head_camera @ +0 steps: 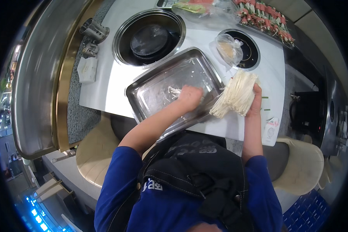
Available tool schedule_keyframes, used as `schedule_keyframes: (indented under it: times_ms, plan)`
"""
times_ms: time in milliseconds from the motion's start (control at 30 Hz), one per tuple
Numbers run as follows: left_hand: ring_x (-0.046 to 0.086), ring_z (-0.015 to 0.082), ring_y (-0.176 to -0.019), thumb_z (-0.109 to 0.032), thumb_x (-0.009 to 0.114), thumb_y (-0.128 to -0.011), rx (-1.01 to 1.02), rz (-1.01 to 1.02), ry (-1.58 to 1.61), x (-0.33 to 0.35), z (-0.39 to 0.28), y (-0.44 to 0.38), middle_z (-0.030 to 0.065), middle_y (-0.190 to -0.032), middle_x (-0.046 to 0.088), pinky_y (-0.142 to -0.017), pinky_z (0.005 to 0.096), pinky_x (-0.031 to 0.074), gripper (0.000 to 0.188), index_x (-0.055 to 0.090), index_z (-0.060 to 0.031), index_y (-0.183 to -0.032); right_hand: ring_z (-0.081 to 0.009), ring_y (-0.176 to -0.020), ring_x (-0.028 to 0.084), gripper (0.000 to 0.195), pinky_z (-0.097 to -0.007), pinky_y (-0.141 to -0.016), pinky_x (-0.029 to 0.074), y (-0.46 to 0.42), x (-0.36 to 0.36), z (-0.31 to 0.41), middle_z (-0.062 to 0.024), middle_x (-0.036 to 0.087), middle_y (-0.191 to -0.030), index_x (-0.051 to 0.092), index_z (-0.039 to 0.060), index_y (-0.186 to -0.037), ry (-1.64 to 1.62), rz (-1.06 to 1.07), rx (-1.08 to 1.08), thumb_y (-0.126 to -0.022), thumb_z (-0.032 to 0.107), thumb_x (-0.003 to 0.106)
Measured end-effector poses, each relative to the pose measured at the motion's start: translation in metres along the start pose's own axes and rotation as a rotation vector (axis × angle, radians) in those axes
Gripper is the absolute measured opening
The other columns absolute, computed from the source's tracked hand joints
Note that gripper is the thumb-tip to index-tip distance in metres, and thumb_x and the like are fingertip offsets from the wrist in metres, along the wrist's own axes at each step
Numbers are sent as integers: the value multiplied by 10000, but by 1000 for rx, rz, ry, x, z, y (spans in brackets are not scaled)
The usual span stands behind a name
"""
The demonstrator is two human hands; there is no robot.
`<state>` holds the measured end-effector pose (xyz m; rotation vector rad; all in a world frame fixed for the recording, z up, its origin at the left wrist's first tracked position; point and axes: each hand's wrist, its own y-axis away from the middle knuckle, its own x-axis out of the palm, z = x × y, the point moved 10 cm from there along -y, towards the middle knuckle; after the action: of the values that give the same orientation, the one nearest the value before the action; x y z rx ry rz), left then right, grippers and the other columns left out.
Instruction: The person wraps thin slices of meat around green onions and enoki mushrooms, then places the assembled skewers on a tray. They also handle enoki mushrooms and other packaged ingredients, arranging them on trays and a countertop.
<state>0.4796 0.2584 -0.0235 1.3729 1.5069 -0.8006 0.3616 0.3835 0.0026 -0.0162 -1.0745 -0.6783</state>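
Observation:
My right hand [255, 100] grips a thick bundle of enoki mushrooms [236, 94] above the right end of a rectangular stainless steel tray [153, 105]. My left hand [190, 97] is inside that tray, its fingers curled downward and mostly hidden from above. A few enoki strands [174, 92] show right beside it; whether the fingers hold them cannot be seen. Small pale bits and wet spots dot the tray's bottom.
Behind the tray, a round pot well [177, 43] is sunk into the white table [110, 87]. A tied plastic bag [228, 50] rests over a smaller round cooker [252, 58]. Wrapped vegetable rolls [266, 21] fill a tray at the far right. Chairs [301, 165] flank me.

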Motion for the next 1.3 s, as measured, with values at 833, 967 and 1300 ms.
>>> schedule_keyframes:
  times_ms: [833,967,1300]
  plan:
    - [482,351,-1230,-752,297,-851,-585,-336,2434,-19,27,25,216,-1322,495,-1050,472,368,952,403,58,-1339,-180,-893,644,478,-310,-785,523,-15,98,-45,-115,654,-982,590,-21,-1108,504,70,220,-727,236,721]
    - [520,318,-1182,-794,359,-804,-563,-348,2226,-33,18,24,192,-1270,534,-1021,454,397,966,471,42,-1275,-252,-1030,600,602,-346,-889,480,-14,110,-56,-192,593,-1135,509,-50,-1225,1008,-48,-16,-783,315,694]
    - [482,239,-1217,-439,617,-851,-378,-362,2044,-15,33,47,98,-1350,460,-1023,394,409,697,337,-128,-1409,-376,-1363,291,801,-393,-1117,231,-34,115,-90,-313,299,-1437,258,-122,-1388,1120,-46,-142,-924,495,473]
